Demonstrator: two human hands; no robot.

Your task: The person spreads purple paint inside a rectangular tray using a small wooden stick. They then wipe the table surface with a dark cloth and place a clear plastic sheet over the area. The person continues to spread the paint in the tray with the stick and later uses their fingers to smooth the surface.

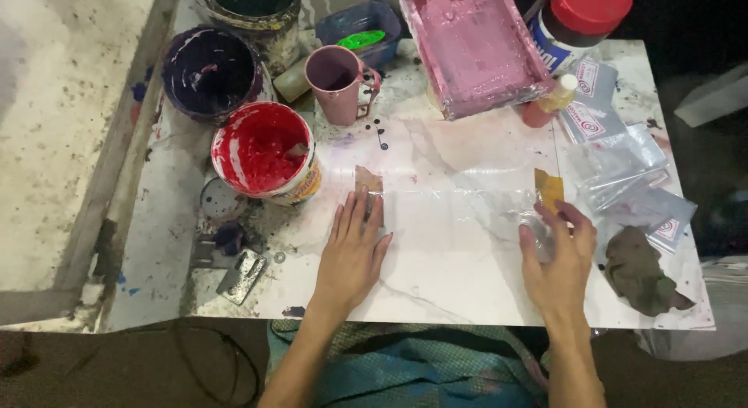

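White marbled table (436, 275), paint-splattered, carried everything; clear plastic film (452, 197) lay stretched flat across its middle, glossy, slightly wrinkled toward the right end. Film looked laid out and pinned at both ends by brown tape, so the spreading seemed mostly done; smoothing of the crumpled right end seemed left, as far as visible.

Pink paint tray (475, 49) sat at the top, rectangular, coated in wet pink; dark purple bucket (210, 69) top left, round, crusted; red paint bucket (265, 152) beside it, round, thick glossy red inside; red-lidded jar (580, 18) top right; pink mug (336, 81) near the tray, matte; clear plastic packets (623, 158) piled at right, shiny; grey rag (643, 272) bunched at the right edge, soft.

Left hand (354, 248) lay flat, palm down, fingers extended, pressing the film's left end just below a brown tape piece (368, 180); nothing gripped. Right hand (557, 256) had a loose, half-curled grip, fingers pinching crumpled film at the right end, fingertips near a mustard tape piece (548, 190).
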